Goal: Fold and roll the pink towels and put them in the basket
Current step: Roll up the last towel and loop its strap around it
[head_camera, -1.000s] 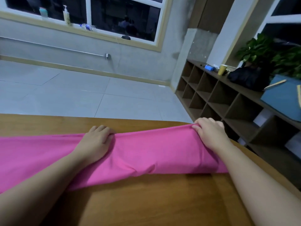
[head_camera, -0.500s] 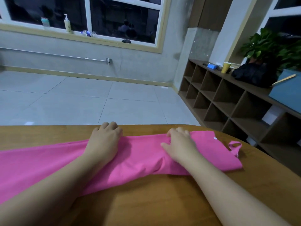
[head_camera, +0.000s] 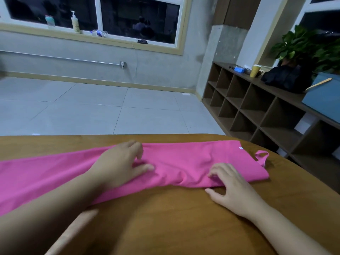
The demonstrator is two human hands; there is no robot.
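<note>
here we see the pink towel (head_camera: 184,162) lying folded in a long band across the wooden table (head_camera: 174,218), running from the left edge of the frame to right of centre, its loop (head_camera: 262,156) at the right end. our left hand (head_camera: 119,162) rests on the towel at mid frame, fingers loosely bent, gripping nothing. our right hand (head_camera: 231,188) sits at the towel's near edge, lower right, fingertips on the cloth, thumb on the table, relaxed. shelves (head_camera: 257,111) stand at the right.
</note>
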